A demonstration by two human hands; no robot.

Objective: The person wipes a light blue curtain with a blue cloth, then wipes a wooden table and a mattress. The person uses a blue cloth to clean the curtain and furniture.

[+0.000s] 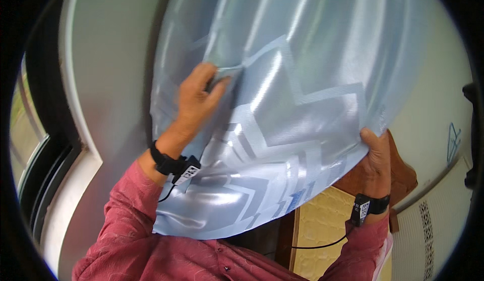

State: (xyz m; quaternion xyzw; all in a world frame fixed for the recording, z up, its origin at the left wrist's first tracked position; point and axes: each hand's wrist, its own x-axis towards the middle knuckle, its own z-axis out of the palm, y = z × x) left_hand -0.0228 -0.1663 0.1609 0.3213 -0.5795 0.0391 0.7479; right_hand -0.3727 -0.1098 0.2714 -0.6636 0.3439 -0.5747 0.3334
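Note:
A large silvery-blue curtain with a zigzag pattern (321, 118) hangs in folds before me, its lower edge curving down to my shirt front. My left hand (200, 92) pinches a fold of the fabric left of the middle. At the lower right, my right hand (376, 148) grips the curtain's edge, thumb on the front face and the other fingers hidden behind it. Both wrists wear black straps with small tagged devices and cables.
A window with a dark frame (49, 179) and a pale sill (72, 190) lies at the left. Brown wooden furniture (401, 167) and a yellow quilted surface (321, 224) show below right. A blue hanger-like wire thing (452, 143) is against the right wall, above a ribbed white panel (410, 232).

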